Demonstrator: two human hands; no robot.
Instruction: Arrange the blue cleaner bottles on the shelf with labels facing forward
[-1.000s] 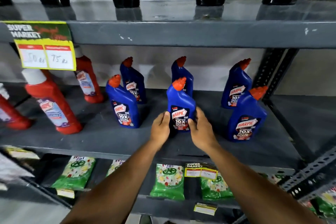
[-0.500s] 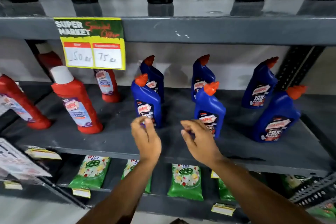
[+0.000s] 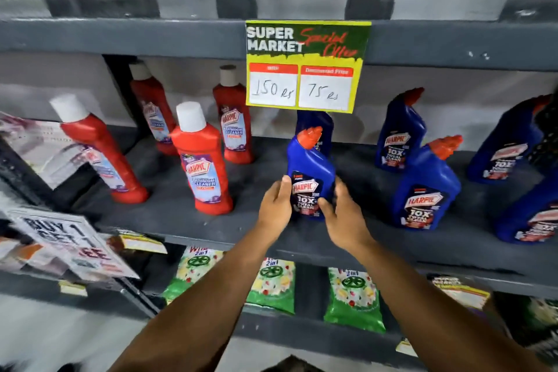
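I have both hands on one blue bottle (image 3: 311,172) at the front of the grey shelf (image 3: 181,220), left hand (image 3: 275,208) and right hand (image 3: 344,217) each pressed to a side. That two-sided grip lets me twist it until the label faces outward. Its label already looks nearly forward. Other blue bottles (image 3: 425,187) stand to its right.

Blue Harpic cleaner bottles on the grey shelf (image 3: 181,220)

The front-left bottle (image 3: 311,172) stood upright near the edge, label forward; another (image 3: 427,187) was placed to its right, and a third (image 3: 400,133) was seen behind, labels outward.
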